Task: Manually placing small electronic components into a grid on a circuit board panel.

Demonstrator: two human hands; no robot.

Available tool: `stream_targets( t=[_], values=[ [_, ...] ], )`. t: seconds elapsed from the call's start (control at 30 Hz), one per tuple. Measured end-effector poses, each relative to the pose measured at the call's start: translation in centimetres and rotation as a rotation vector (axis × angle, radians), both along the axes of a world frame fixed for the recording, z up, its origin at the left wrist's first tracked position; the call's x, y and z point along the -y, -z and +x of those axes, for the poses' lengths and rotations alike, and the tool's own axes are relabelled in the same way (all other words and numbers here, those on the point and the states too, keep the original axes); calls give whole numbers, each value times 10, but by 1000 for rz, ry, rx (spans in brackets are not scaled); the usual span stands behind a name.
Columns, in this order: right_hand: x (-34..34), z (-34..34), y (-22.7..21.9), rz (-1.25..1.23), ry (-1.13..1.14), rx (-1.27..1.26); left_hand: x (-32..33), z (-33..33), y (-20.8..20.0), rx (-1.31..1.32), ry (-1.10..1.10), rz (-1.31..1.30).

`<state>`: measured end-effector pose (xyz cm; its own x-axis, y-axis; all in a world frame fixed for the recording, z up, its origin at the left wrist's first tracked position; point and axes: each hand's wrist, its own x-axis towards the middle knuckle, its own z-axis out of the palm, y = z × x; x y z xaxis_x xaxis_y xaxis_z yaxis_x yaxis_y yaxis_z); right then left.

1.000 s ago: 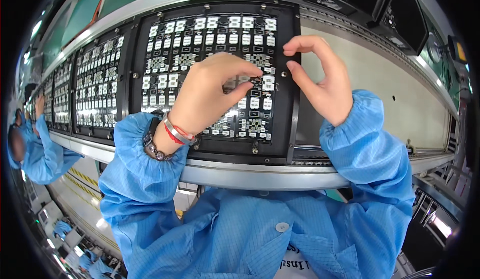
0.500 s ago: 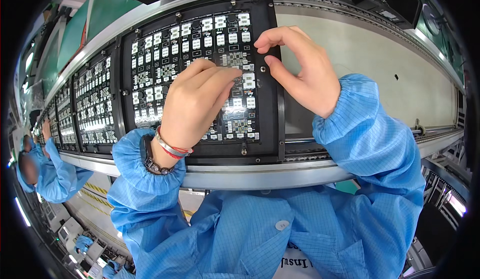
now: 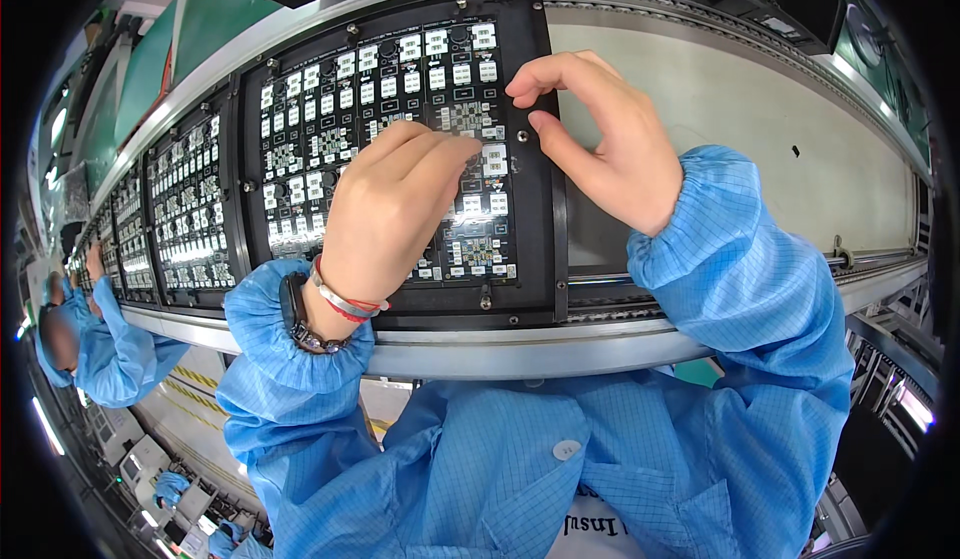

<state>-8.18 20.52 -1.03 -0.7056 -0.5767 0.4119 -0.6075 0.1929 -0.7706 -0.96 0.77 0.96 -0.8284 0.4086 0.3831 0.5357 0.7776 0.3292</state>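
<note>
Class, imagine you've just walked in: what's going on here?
Someone in a blue coat has both bare hands over a black frame of circuit boards. The left hand bends over the boards; whether it grips anything is hidden. The right hand, thumb and forefinger parted with nothing between them, is at the frame's right edge. Farther left, another person is beside more frames.

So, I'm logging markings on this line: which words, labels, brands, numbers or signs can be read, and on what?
Shirt: dark lettering, upside down and partly covered by the coat; I won't copy it out.
Button: marks too small to read.
Boards: any print is too small to read.
I can make out no other text.
</note>
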Motion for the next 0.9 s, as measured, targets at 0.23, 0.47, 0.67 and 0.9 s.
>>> stream_targets(
  t=[0.23,0.47,0.67,0.9],
  values=[
    [0,2,1,9,4,-4,2,-1,3,-25,14,-8],
    [3,-1,1,18,7,2,12,-7,4,73,57,25],
    [0,0,-2,7,-34,21,9,-4,-8,84,3,74],
    [-2,0,6,90,-51,-95,15,-38,-92,-46,-101,35]
  ],
)
